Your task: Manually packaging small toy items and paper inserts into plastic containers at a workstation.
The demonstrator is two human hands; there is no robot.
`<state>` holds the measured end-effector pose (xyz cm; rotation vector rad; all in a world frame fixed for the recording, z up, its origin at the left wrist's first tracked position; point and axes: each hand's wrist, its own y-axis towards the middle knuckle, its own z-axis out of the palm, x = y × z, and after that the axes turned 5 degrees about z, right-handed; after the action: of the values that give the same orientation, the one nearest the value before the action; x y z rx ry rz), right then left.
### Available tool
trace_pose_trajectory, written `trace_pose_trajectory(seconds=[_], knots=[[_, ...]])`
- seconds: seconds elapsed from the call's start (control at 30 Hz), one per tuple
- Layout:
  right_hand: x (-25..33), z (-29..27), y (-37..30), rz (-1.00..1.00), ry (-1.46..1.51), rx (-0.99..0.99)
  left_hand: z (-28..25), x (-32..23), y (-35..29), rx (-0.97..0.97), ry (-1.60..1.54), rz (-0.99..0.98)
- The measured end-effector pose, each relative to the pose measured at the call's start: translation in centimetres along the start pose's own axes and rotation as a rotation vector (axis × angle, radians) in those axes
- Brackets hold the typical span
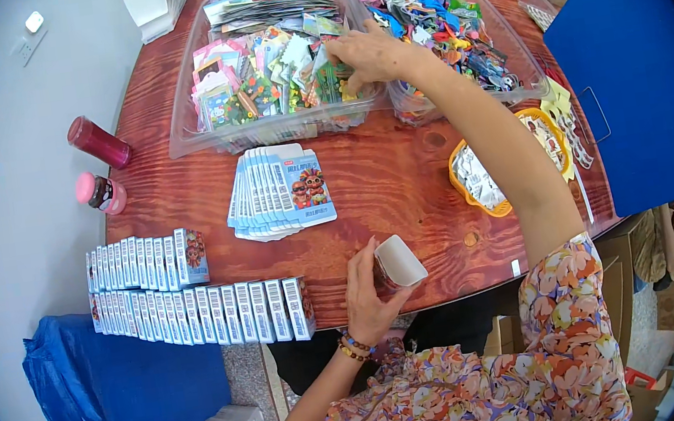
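My left hand (pixel 367 293) is closed round a small open carton (pixel 401 260) near the table's front edge. Its white inner walls face up. My right hand (pixel 374 54) reaches over the right side of a clear plastic bin (pixel 183 128) at the far side. Thumb and fingers are spread above flat green packets (pixel 329 82), their tips partly hidden among the contents. Many colourful cards and packets (pixel 274 57) fill this bin. Between hand and bin lies a fanned stack of flattened blue-and-white cartons (pixel 279 191).
Two rows of upright filled-out cartons (pixel 214 314) stand at the front left. Behind them are a red bottle (pixel 99 143) and a pink-capped jar (pixel 102 194). A second bin (pixel 527 87) holds colourful trinkets. A yellow basket (pixel 500 208) of small packets sits under my right forearm.
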<state>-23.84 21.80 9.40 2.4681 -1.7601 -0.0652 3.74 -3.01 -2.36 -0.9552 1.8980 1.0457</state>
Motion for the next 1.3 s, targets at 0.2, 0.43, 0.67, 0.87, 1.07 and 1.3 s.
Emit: trace_pose_trajectory(seconds=[0.2, 0.43, 0.67, 0.87, 1.07, 1.3], knots=[[-1.0, -0.5, 0.8, -0.072, -0.022, 0.099, 0.1, 0.1, 0.1, 0.015, 0.021, 0.020], [0.3, -3.1, 2.7, -0.107, 0.481, -0.155, -0.1, 0.3, 0.1, 0.019, 0.032, 0.024], [3.9, -1.5, 6.8, 0.176, 0.641, -0.234, -0.2, 0.4, -0.2, 0.046, -0.022, -0.028], [1.0, 0.2, 5.3, 0.323, 0.836, -0.329, 0.4, 0.1, -0.5, 0.059, -0.051, -0.022], [6.2, -6.2, -5.0, 0.210, 1.168, 0.013, -0.3, 0.6, -0.1, -0.136, -0.035, 0.006], [11.1, -4.1, -21.6, 0.217, 0.898, -0.121, 0.2, -0.2, 1.2, -0.171, 0.050, -0.059]])
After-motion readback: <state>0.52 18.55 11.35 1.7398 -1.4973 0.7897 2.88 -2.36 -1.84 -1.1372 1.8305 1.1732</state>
